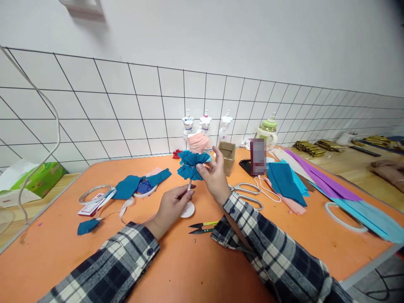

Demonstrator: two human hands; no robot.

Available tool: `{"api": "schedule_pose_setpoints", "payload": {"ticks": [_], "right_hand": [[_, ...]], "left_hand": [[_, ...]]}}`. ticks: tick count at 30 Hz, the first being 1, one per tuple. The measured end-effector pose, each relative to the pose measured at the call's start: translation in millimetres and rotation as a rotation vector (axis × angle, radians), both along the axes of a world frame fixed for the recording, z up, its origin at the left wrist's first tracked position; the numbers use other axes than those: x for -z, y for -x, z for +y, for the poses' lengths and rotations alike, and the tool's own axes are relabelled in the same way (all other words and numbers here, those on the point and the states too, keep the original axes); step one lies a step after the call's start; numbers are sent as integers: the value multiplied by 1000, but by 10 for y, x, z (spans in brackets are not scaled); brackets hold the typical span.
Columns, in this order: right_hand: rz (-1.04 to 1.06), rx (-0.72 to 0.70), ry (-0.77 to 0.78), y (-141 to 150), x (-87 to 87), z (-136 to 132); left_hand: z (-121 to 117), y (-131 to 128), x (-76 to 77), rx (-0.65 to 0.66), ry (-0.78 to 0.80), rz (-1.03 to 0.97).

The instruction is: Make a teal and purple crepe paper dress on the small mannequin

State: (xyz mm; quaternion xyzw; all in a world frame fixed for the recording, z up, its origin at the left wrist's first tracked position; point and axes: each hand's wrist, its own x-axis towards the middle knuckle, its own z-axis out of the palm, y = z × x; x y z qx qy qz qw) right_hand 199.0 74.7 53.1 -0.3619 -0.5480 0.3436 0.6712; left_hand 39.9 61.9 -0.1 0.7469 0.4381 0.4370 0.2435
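White stand (pixel 190 185) pinched in left hand (pixel 176 203), fingers closed.

Matt crinkly teal paper ruffle (pixel 188 171), shiny metal scissors (pixel 246 194), smooth orange tbl (pixel 151 269).

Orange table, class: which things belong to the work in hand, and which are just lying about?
Likely belong:
- dress form, in hand
- teal frill
- peach top
- teal sheets
- snips
- shears

Probably lying about:
- bottle
- card tag
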Motion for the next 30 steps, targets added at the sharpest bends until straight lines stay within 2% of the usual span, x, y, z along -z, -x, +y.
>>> {"api": "schedule_pose_setpoints", "payload": {"ticks": [2,8,16,18,21,23,26,28,30], "right_hand": [[-9,-28,13,-6,11,9],[10,3,20,-3,47,6],[-3,-93,-6,34,54,-8],[-74,55,-100,37,61,-18],[-249,476,-362,5,52,-43],[-333,666,-495,-34,41,-65],[-545,761,-567,-97,41,-110],[-733,735,-564,-129,51,-140],[-830,703,-535,-146,58,-159]], "left_hand": [[7,7,11,7,-3,7],[1,6,57,25,-27,-8],[-3,-24,40,14,65,-88],[1,-33,31,22,106,-114],[-8,-51,23,43,149,-138],[-19,-60,20,43,154,-152],[-36,-67,12,46,156,-148],[-46,-68,4,51,151,-135],[-52,-67,-3,52,145,-135]]}}
